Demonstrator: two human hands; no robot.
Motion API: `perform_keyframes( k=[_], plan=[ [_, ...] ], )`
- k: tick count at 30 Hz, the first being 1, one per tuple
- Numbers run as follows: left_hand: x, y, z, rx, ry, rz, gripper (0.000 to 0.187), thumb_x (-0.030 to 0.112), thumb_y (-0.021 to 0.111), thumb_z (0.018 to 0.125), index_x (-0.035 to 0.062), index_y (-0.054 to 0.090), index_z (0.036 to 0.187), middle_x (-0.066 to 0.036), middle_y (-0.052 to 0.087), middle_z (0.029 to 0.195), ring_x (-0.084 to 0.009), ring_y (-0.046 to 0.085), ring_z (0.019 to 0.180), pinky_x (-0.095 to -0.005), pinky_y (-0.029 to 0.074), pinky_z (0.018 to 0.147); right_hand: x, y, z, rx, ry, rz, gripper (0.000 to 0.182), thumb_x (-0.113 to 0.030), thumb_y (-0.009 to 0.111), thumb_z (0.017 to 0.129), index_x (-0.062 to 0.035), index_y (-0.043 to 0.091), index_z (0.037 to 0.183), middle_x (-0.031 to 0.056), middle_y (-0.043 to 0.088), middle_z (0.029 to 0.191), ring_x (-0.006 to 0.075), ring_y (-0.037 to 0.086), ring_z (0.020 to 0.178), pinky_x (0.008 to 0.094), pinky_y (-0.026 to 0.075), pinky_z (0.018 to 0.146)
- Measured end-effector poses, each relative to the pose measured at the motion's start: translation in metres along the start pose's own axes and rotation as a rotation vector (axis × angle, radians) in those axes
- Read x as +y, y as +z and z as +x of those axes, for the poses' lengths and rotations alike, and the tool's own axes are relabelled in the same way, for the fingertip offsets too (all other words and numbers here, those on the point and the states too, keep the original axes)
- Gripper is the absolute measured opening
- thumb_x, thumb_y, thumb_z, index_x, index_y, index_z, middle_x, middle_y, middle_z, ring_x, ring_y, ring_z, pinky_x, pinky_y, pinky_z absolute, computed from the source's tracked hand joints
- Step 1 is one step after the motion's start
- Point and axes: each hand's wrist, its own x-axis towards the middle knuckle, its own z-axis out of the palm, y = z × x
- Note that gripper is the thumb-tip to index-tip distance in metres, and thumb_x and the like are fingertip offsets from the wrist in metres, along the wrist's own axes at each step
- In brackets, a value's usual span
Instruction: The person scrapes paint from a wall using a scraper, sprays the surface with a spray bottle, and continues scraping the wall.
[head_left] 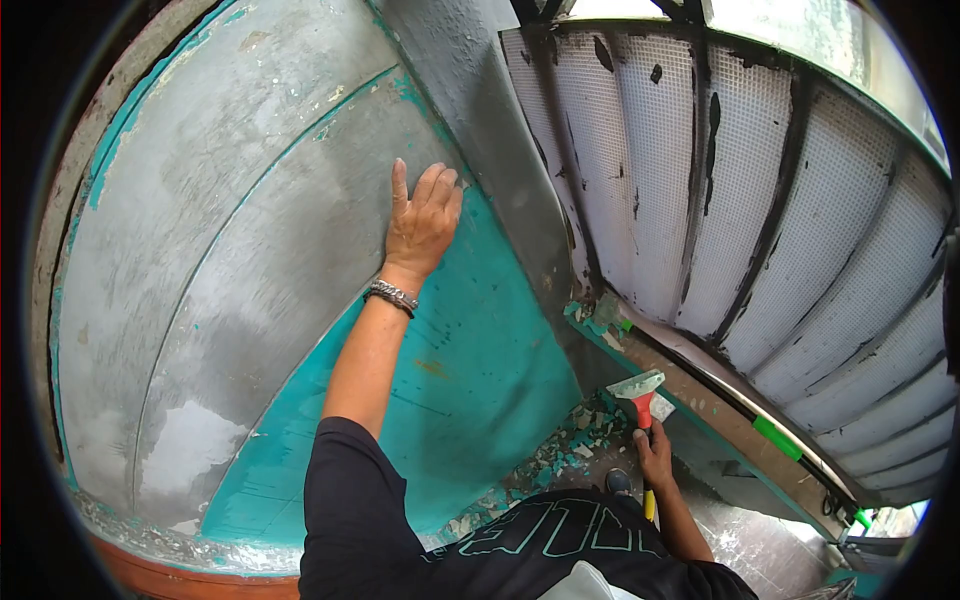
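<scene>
My left hand lies on the wall with its fingers stretched out, touching the surface near the line between bare grey plaster and turquoise paint. A chain bracelet circles that wrist. Lower down on the right, my right hand is closed around the handle of a scraper. This scraper has a red neck, a yellow handle end and a wide head dusted with pale residue. Its head points upward, away from the wall. Part of the handle is hidden by my fingers.
Paint chips litter the floor along the wall's foot. On the right, a narrow ledge carries more chips and a long tool with a green grip. Above it stands a barred, mesh-patterned window panel. A grey post borders the wall.
</scene>
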Motion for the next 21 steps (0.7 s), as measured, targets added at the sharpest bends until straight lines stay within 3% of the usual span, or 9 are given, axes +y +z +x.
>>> perform_keyframes(
  k=[2, 4, 6, 10, 12, 16, 18, 21],
  plan=[
    [0.006, 0.002, 0.003, 0.015, -0.012, -0.027, 0.008, 0.017, 0.064, 0.083, 0.0134, 0.062, 0.09, 0.003, 0.058, 0.109, -0.0141, 0.052, 0.118, -0.0602, 0.011, 0.116, -0.002, -0.002, 0.0, -0.023, 0.04, 0.004, 0.041, -0.027, 0.056, 0.093, 0.0024, 0.052, 0.121, 0.0136, 0.06, 0.083, 0.0206, 0.057, 0.077, 0.0343, 0.045, 0.072],
    [0.021, -0.005, 0.005, 0.075, -0.057, -0.253, 0.003, 0.016, 0.064, 0.081, 0.0141, 0.063, 0.083, 0.0, 0.059, 0.102, -0.0161, 0.055, 0.112, -0.0576, 0.021, 0.114, -0.004, -0.001, -0.001, -0.051, 0.081, 0.007, 0.041, -0.027, 0.056, 0.093, 0.0022, 0.052, 0.121, 0.0135, 0.06, 0.083, 0.0204, 0.056, 0.077, 0.034, 0.045, 0.072],
    [0.041, -0.006, -0.005, -0.058, 0.074, -0.554, 0.011, 0.011, 0.066, 0.079, 0.0107, 0.06, 0.088, -0.003, 0.06, 0.102, -0.0188, 0.057, 0.108, -0.0565, 0.027, 0.111, -0.003, 0.001, 0.001, -0.039, 0.057, 0.016, 0.041, -0.026, 0.055, 0.093, 0.0016, 0.052, 0.122, 0.0117, 0.059, 0.083, 0.0201, 0.055, 0.075, 0.0343, 0.045, 0.071],
    [0.084, -0.026, -0.036, -0.06, 0.152, -0.664, 0.019, 0.007, 0.068, 0.075, 0.0104, 0.062, 0.093, -0.004, 0.061, 0.102, -0.0203, 0.058, 0.105, -0.0531, 0.032, 0.109, -0.037, 0.004, 0.015, -0.077, -0.004, 0.04, 0.042, -0.026, 0.053, 0.094, 0.0003, 0.048, 0.128, 0.0084, 0.057, 0.079, 0.0173, 0.053, 0.073, 0.0324, 0.044, 0.069],
    [0.085, -0.043, -0.044, -0.032, -0.117, -0.701, 0.025, 0.007, 0.068, 0.076, 0.0115, 0.064, 0.1, -0.003, 0.061, 0.102, -0.0199, 0.058, 0.104, -0.0481, 0.035, 0.106, -0.059, 0.01, 0.028, -0.148, -0.095, 0.068, 0.044, -0.023, 0.05, 0.096, -0.0022, 0.043, 0.134, 0.004, 0.053, 0.073, 0.013, 0.051, 0.066, 0.0287, 0.042, 0.062],
    [0.059, -0.056, -0.053, 0.027, -0.304, -0.604, 0.027, 0.009, 0.068, 0.078, 0.0128, 0.065, 0.104, -0.003, 0.061, 0.104, -0.0189, 0.058, 0.101, -0.0439, 0.037, 0.102, -0.102, 0.032, 0.058, -0.363, 0.08, 0.278, 0.045, -0.021, 0.047, 0.097, -0.0051, 0.04, 0.138, 0.0013, 0.051, 0.069, 0.0096, 0.048, 0.058, 0.0254, 0.04, 0.055],
    [0.03, -0.051, -0.042, 0.077, -0.283, -0.282, 0.023, 0.012, 0.067, 0.079, 0.0138, 0.066, 0.102, -0.001, 0.061, 0.103, -0.0182, 0.058, 0.095, -0.0395, 0.038, 0.096, -0.119, 0.044, 0.071, -0.42, -0.087, 0.248, 0.044, -0.021, 0.048, 0.098, -0.006, 0.04, 0.139, 0.0, 0.051, 0.067, 0.0088, 0.048, 0.053, 0.0251, 0.039, 0.05],
    [-0.006, -0.032, -0.027, 0.045, -0.207, -0.198, 0.02, 0.011, 0.066, 0.079, 0.0156, 0.067, 0.098, 0.001, 0.06, 0.098, -0.0176, 0.057, 0.089, -0.038, 0.039, 0.094, -0.137, 0.054, 0.077, -0.496, -0.12, 0.266, 0.045, -0.022, 0.049, 0.098, -0.0054, 0.04, 0.139, 0.0, 0.051, 0.068, 0.0083, 0.048, 0.053, 0.0255, 0.04, 0.05]
  ],
)
